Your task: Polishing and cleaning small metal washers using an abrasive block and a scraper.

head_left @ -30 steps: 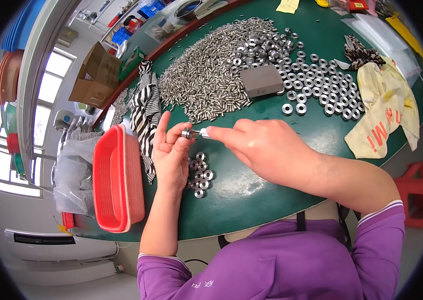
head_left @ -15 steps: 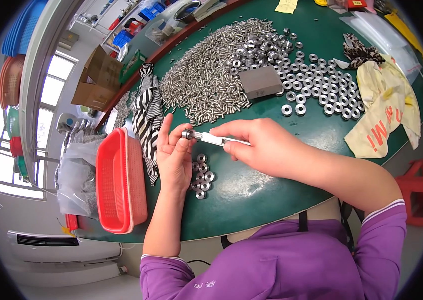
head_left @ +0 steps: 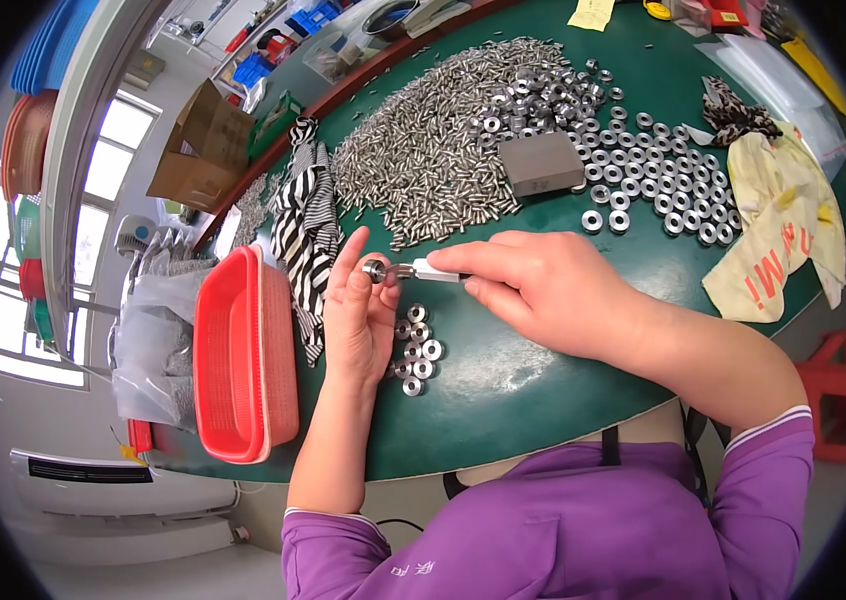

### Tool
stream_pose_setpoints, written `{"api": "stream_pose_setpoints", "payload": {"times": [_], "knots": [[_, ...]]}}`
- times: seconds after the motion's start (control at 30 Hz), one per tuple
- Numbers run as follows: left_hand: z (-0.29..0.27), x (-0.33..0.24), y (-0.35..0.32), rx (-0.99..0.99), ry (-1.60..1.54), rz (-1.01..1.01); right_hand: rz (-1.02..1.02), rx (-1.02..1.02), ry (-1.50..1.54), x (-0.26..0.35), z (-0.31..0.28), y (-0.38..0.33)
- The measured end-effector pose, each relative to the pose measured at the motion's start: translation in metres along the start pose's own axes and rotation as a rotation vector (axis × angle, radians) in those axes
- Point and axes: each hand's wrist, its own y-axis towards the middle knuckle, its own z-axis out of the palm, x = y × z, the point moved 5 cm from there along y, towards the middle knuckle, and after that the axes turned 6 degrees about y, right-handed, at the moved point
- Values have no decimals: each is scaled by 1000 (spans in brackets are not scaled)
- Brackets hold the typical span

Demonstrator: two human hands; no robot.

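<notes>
Between the thumb and fingers of my left hand (head_left: 355, 325) is a small shiny metal ring (head_left: 374, 271). My right hand (head_left: 558, 290) is closed round a slim white-handled tool (head_left: 435, 271), its index finger stretched along the handle. The tool's thin metal tip reaches the ring's right side; whether it sits inside the bore I cannot tell. Below my hands, a small cluster of similar metal rings (head_left: 414, 351) lies on the green table (head_left: 503, 400). More rings (head_left: 650, 187) lie at the far right, many flat in rows, others heaped.
A large heap of small metal pins (head_left: 423, 150) covers the table's far middle. Beside it stand a grey-brown block (head_left: 541, 163) and a striped cloth (head_left: 305, 220). Red plastic baskets (head_left: 228, 355) stand at the left edge; a yellowish cloth (head_left: 778, 225) lies right.
The white-handled tool has turned from slanting down to the right to nearly level. My right hand has shifted slightly to the right; the ring stays in my left fingers. The whole view has shifted slightly.
</notes>
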Motion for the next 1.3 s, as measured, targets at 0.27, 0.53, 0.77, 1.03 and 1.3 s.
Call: {"api": "stream_pose_setpoints", "payload": {"times": [0.27, 0.53, 0.77, 1.03, 1.3], "knots": [[-1, 5, -2, -10, 41, 5, -170, -49, -161, 4, 1, -3], [-2, 8, -1, 39, 4, -14, -212, -19, -352, 5, 3, -4], [-3, 9, 0, 11, 30, -7, -249, -14, -416, 15, 4, -6], [-7, 10, 1, -28, 124, -29, -137, 15, -344, 11, 7, -7], [-4, 11, 1, -50, 123, -39, 32, 41, -103, 2, 8, -4]]}}
